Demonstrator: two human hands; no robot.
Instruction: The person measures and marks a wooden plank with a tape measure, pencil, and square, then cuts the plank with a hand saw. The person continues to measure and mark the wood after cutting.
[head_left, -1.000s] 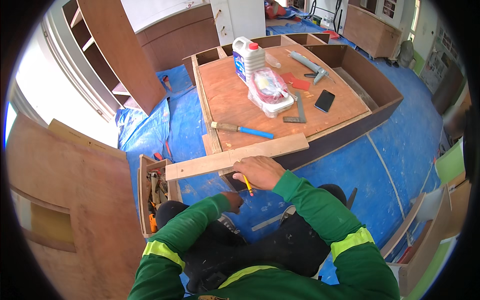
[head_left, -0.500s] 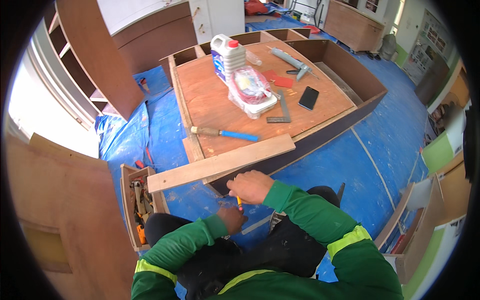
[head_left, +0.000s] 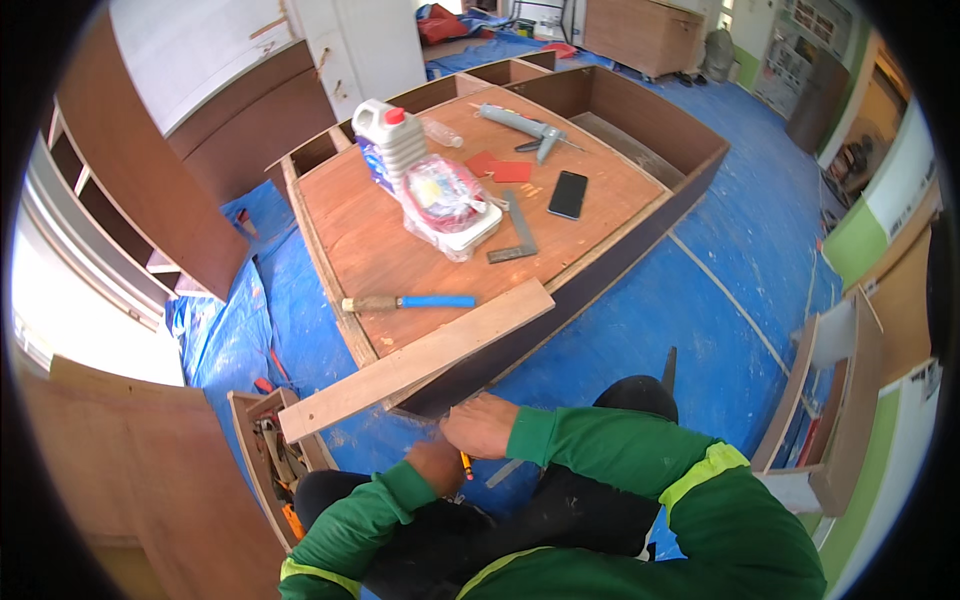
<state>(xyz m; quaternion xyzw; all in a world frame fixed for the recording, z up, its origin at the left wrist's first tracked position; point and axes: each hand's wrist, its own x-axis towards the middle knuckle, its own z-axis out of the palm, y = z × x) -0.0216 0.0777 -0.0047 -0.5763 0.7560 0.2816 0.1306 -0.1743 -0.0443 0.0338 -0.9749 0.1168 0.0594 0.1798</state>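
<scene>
Green sleeves fill the bottom of the frame, and I see both hands meeting at lower centre, just below the near edge of a brown cabinet point(head_left: 640, 215) lying on blue floor sheeting point(head_left: 690, 310). The right hand point(head_left: 482, 425) is curled with fingers pressed together, close under a pale plank point(head_left: 420, 357) that lies slantwise across the cabinet's near corner. The left hand point(head_left: 436, 466) sits touching it; a yellow pencil point(head_left: 466, 465) pokes out between them, though I cannot tell which hand pinches it. A blue-handled chisel point(head_left: 408, 302) rests just above the plank. As I judge it, the plank overhangs at lower left, so a nudge from below could tip it off towards the toolbox point(head_left: 268, 452), or roll the chisel.
</scene>
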